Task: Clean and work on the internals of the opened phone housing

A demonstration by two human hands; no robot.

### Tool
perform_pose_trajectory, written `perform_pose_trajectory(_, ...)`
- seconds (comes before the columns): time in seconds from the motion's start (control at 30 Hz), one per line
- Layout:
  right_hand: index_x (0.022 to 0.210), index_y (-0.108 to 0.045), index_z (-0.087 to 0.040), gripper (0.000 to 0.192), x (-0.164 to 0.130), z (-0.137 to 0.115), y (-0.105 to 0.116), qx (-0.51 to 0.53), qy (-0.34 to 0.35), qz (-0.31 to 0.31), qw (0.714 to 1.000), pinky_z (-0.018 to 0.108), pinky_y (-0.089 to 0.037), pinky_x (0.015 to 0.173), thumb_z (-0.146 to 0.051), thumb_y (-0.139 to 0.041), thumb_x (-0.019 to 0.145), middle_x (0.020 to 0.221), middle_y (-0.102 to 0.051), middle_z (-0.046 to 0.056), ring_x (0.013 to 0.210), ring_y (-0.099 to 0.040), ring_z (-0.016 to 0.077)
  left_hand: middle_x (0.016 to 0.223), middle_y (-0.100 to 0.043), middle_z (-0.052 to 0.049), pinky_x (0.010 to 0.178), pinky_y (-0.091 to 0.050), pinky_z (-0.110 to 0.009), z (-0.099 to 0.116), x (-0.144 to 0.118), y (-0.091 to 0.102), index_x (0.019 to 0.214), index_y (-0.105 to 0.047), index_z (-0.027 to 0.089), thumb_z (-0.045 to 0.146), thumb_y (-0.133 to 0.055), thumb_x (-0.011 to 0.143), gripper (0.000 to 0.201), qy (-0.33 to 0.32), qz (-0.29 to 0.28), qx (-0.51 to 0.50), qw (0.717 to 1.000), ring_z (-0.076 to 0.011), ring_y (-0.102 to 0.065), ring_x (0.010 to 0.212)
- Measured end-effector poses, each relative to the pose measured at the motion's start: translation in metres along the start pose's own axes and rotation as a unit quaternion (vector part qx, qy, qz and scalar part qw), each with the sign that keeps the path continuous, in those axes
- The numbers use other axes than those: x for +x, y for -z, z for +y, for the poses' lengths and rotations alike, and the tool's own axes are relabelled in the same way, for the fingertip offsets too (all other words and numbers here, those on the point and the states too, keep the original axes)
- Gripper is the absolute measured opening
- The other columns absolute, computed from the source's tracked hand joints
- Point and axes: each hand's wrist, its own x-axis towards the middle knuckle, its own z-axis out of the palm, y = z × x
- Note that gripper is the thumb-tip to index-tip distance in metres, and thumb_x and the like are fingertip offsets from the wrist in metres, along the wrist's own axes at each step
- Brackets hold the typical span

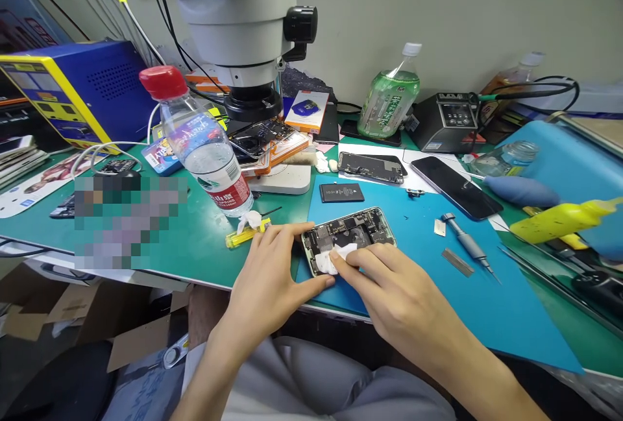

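Near the front edge of the bench, on a blue mat, lies an opened phone with its back removed and its inner parts exposed. Left hand: thumb and forefinger spread and braced against the phone's near end and left side, steadying it; nothing is enclosed in the palm. Right hand: fingers extended and pressed together, their tips holding a small white wipe down on the lower part of the phone's interior.

Just left of the phone, on the green bench surface, a yellow lighter lies beside a crumpled white scrap. Behind these stands a clear water bottle with a red cap. Behind the phone on the mat lies a black battery; further back a second stripped phone frame and a dark phone screen. To the right of the opened phone, well apart from the hands, lie a screwdriver and a flat metal strip. Toward the back edge stand a microscope, a green bottle and a soldering station. At the right edge lies a yellow squeeze bottle.
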Motion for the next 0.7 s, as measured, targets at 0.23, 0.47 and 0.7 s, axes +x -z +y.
perform_pose_trajectory(0.23, 0.117, -0.074, -0.012, 0.029, 0.0025, 0.0091, 0.0064, 0.06, 0.006, -0.015, 0.998, 0.036, -0.046, 0.07, -0.001, -0.052, 0.101, 0.092, -0.067, 0.008, 0.082, -0.053, 0.0209, 0.136, -0.062, -0.004, 0.11, -0.044, -0.051, -0.0002, -0.0026, 0.0011, 0.141, -0.055, 0.035, 0.035, -0.084, 0.086, 0.062, -0.002, -0.001, -0.007, 1.0, -0.0331, -0.055, 0.132)
perform_pose_trajectory(0.47, 0.122, -0.073, -0.015, 0.032, 0.0052, 0.0056, 0.0044, 0.078, -0.006, -0.003, 0.997, 0.036, -0.045, 0.07, -0.002, -0.052, 0.102, 0.095, -0.069, 0.007, 0.083, -0.052, 0.0209, 0.138, -0.062, -0.005, 0.109, -0.045, -0.05, -0.0016, -0.0029, -0.0003, 0.141, -0.054, 0.035, 0.033, -0.082, 0.087, 0.061, -0.016, 0.001, -0.004, 1.0, -0.0325, -0.056, 0.131)
perform_pose_trajectory(0.7, 0.12, -0.073, -0.013, 0.029, 0.0034, 0.0079, 0.0033, 0.074, 0.001, -0.001, 0.997, 0.036, -0.044, 0.072, -0.003, -0.051, 0.103, 0.096, -0.068, 0.008, 0.084, -0.052, 0.0208, 0.14, -0.062, -0.003, 0.111, -0.044, -0.049, -0.0052, -0.0039, -0.0021, 0.143, -0.051, 0.037, 0.033, -0.083, 0.088, 0.064, -0.02, 0.007, 0.018, 1.0, -0.0325, -0.055, 0.134)
